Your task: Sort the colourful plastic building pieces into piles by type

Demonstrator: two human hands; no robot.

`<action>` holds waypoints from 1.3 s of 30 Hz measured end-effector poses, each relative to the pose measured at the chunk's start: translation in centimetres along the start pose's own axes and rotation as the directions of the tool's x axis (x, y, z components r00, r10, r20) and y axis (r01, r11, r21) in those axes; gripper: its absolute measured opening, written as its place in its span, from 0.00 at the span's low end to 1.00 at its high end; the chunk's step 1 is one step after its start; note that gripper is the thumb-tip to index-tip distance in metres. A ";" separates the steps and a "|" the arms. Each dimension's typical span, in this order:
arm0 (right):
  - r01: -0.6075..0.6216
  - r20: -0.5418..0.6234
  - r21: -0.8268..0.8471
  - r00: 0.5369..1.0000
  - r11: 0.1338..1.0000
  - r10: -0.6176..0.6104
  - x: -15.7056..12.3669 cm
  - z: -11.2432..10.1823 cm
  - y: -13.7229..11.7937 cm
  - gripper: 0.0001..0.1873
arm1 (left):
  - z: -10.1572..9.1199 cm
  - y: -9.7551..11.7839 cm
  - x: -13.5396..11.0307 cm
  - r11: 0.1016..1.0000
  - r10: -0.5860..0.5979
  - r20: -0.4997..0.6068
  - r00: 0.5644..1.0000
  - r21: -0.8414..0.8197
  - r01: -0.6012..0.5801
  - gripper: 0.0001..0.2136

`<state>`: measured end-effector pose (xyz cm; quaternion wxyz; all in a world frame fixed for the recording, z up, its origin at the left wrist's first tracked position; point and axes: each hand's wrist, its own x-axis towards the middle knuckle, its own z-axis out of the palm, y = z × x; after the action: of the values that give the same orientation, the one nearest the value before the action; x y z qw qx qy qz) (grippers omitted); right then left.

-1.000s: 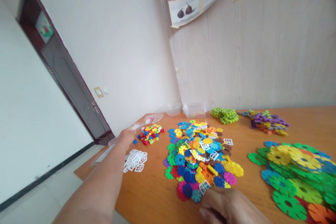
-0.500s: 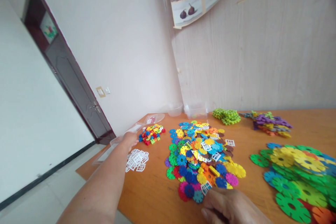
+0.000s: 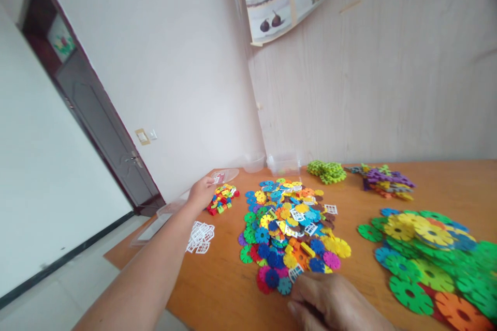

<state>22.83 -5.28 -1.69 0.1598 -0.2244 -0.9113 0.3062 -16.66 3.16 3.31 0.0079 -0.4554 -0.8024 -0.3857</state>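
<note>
My left hand [image 3: 202,192] is stretched far across the table, beside a small pile of red, yellow, green and blue toy bricks [image 3: 222,199]. Its fingers are curled together at the near edge of a clear plastic lid [image 3: 230,175]; what they hold, if anything, is hidden. At the bottom, my right hand [image 3: 326,297] is closed, its underside out of sight. A white toy window frame [image 3: 295,272] lies right at its fingertips, and I cannot tell if it is gripped. Beyond spreads a big mixed heap of notched plastic discs [image 3: 272,238] with white frames and bricks among them.
White window frames [image 3: 201,238] lie in a pile at left. Discs [image 3: 423,253] are heaped at right. Green interlocking pieces [image 3: 326,171] and purple ones [image 3: 390,178] sit near the wall, beside clear containers [image 3: 284,165]. The wooden table's [image 3: 217,289] left edge drops to the floor.
My left hand has moved away from me, past the side of the brick pile to the lid. My right hand has kept its place by the heap. The view has shifted slightly right.
</note>
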 end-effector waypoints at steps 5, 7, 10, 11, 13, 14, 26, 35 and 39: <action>0.016 0.020 0.020 1.000 1.000 -0.016 0.2 -0.3 -0.1 0.09 | 2.2 6.1 -2.8 0.963 0.269 0.321 0.908 -0.089 -0.254 0.12; 0.013 0.014 0.021 1.000 1.000 -0.014 0.3 -0.3 0.0 0.08 | 3.2 7.9 -4.2 0.938 0.347 0.416 0.840 -0.131 -0.322 0.12; 0.016 -0.005 0.033 1.000 0.999 -0.016 0.4 -0.1 0.2 0.08 | 5.0 9.6 -5.6 0.905 0.417 0.506 0.755 -0.159 -0.394 0.14; 0.024 -0.005 0.038 1.000 0.999 -0.024 0.4 0.0 0.2 0.08 | 5.6 9.8 -5.8 0.896 0.431 0.525 0.734 -0.153 -0.417 0.14; 0.031 -0.009 0.045 1.000 0.999 -0.030 0.4 0.0 0.2 0.08 | 6.8 10.1 -5.8 0.886 0.442 0.535 0.720 -0.134 -0.445 0.13; 0.030 -0.011 0.048 1.000 0.998 -0.029 0.4 0.0 0.2 0.08 | 7.4 10.2 -5.7 0.887 0.439 0.525 0.729 -0.125 -0.444 0.12; 0.043 -0.037 0.032 0.998 0.999 -0.042 0.4 -0.1 0.3 0.06 | 12.0 10.0 -4.2 0.870 0.438 0.579 0.688 -0.080 -0.486 0.17; 0.049 -0.020 0.021 0.999 0.999 -0.049 0.6 -0.1 0.7 0.05 | 10.4 11.3 -5.3 0.908 0.403 0.544 0.736 -0.136 -0.397 0.14; 0.037 -0.004 0.039 0.999 0.999 -0.037 0.7 0.0 0.8 0.04 | 9.1 12.3 -6.1 0.915 0.390 0.601 0.698 -0.171 -0.365 0.15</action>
<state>22.53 -4.34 -2.06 0.1712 -0.2046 -0.9089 0.3205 -0.91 7.93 2.26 -0.1876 -0.7115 -0.6409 -0.2188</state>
